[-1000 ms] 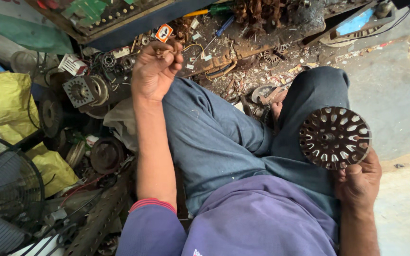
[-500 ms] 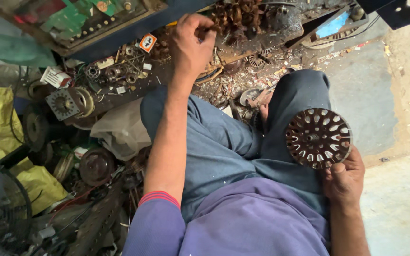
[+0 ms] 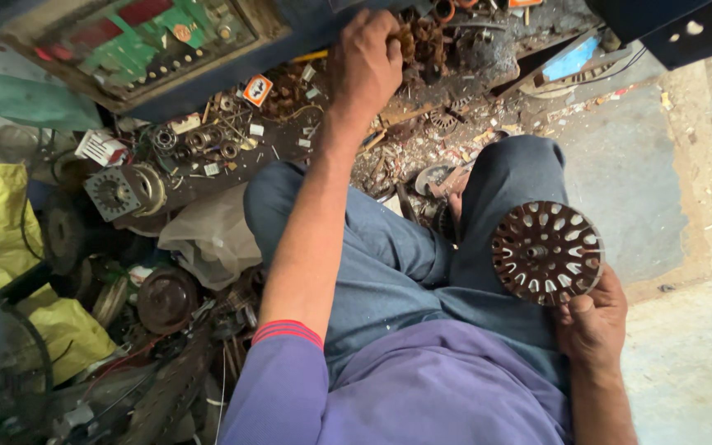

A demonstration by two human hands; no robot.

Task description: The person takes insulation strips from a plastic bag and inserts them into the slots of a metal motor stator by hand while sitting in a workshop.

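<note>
A bare concrete floor (image 3: 620, 165) spreads out beyond the right hand (image 3: 593, 323), the only open room in view. To the left of the left hand (image 3: 364, 62), a cluttered heap of metal parts (image 3: 183, 148) crowds right up to the person's jeans (image 3: 389, 255). The right hand grips a round slotted metal disc (image 3: 547, 252) by its lower edge, held upright just beside the raised knee, its rim clear of the floor. The left hand reaches far forward, fingers curled shut into a pile of rusty scrap (image 3: 422, 37); what it grasps is hidden.
</note>
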